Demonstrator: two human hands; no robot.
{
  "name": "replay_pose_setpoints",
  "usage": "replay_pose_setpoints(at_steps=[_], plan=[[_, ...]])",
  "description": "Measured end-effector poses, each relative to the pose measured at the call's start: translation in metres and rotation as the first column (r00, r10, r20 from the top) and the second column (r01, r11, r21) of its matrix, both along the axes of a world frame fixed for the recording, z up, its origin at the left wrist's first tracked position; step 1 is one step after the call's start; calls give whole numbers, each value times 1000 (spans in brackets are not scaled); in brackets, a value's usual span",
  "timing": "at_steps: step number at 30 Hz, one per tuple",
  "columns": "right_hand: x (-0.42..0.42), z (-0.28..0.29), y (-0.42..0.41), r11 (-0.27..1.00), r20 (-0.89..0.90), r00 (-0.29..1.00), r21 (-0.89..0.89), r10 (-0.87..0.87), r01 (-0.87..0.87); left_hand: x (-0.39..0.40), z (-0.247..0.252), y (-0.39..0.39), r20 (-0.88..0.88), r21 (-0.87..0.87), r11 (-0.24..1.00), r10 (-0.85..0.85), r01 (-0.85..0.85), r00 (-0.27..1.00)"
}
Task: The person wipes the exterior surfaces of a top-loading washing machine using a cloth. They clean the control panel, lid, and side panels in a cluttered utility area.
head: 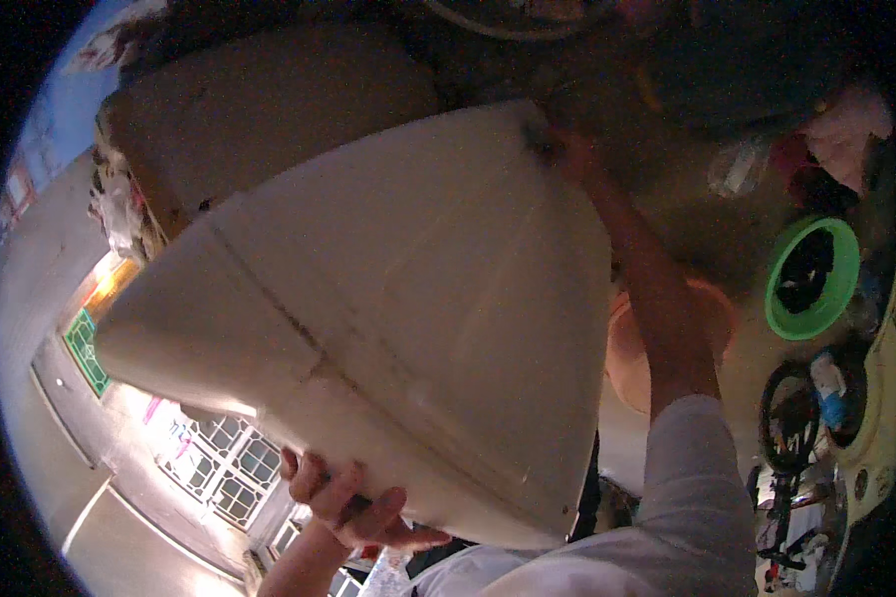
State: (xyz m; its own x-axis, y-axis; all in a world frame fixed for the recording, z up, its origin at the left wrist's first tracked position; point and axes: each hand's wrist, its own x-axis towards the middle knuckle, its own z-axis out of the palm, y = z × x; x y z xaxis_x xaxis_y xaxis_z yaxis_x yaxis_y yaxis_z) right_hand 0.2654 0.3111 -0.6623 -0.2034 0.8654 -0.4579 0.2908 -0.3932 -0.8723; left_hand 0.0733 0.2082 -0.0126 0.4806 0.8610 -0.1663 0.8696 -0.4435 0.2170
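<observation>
A large pale panel [448, 313] with a dark, dirty seam line fills the middle of the view, held up at a tilt in front of me; its exact kind and material cannot be told. My left hand [362, 500] grips its lower left edge, fingers bent against the surface. Far up at the right, my right hand [573, 153] is at the panel's upper corner, its fingers dim and partly blurred, closed around the edge. The right forearm, in a pale rolled sleeve, runs along the panel's right side.
Behind the panel is a large brown box-like object [269, 112]. At right stand an orange basin [627, 351], partly hidden by my forearm, and a green basin [844, 298] with dark contents. A clear plastic item [738, 170] lies above. Lit lattice windows [231, 470] show at lower left.
</observation>
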Motion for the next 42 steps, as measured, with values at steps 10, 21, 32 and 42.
replay_pose_setpoints(at_steps=[10, 21, 32, 42], plan=[[62, 187, -58, 992, -522, 852, -120, -30, -38, 27, -1, 29, 92, 41, 999, 27, -30, 995], [148, 343, -238, 747, -174, 765, -430, -620, 507, 26, -3, 26, 315, 130, 991, -29, -13, 949], [142, 541, -429, 599, 8, 630, -302, -777, 742, -7, 38, -29, 806, 237, 971, -186, -20, 562], [-96, 727, -474, 811, -238, 776, -173, -585, 558, -158, 110, -296, 916, -213, 974, 169, 82, 364]])
